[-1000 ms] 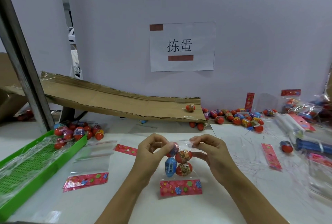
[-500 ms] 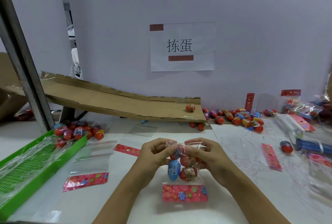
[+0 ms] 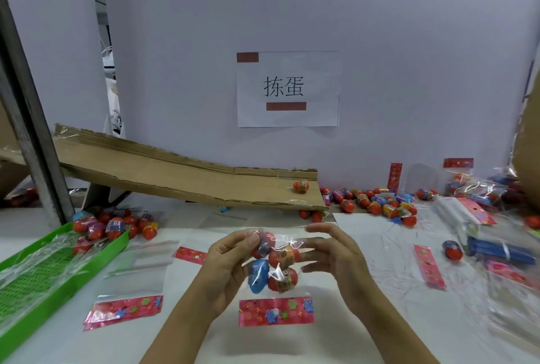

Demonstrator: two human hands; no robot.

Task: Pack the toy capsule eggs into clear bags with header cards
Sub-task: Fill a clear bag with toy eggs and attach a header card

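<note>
Ok so going left to right from where I'm watching. The green tray (image 3: 43,273) sits at the far left edge of the table (image 3: 204,343), with a pile of loose eggs (image 3: 117,224) just behind its far corner and an empty clear bag with its header card (image 3: 124,309) lying flat beside it.

Then the bit that matters. My left hand (image 3: 225,264) has its fingers (image 3: 251,239) curled on the top left corner of the filled bag (image 3: 276,264), pinching the plastic. Compared with half a second ago the bag is lifted a little higher and hangs more off that one corner, with the red header card (image 3: 276,311) dangling at the bottom, close above the table.

The big change is on the other side. My right hand (image 3: 333,255) was pinching the bag mouth a moment ago, and now its fingers are spread wide and straight beside the bag, looking like they've let go. It's blurry there, so I can't swear nothing touches the plastic.

I count about four eggs inside, one blue and the rest red. My read: the mouth is pressed closed and this bag is basically done, so it probably goes off to the finished bags (image 3: 479,188) at the far right.
</note>
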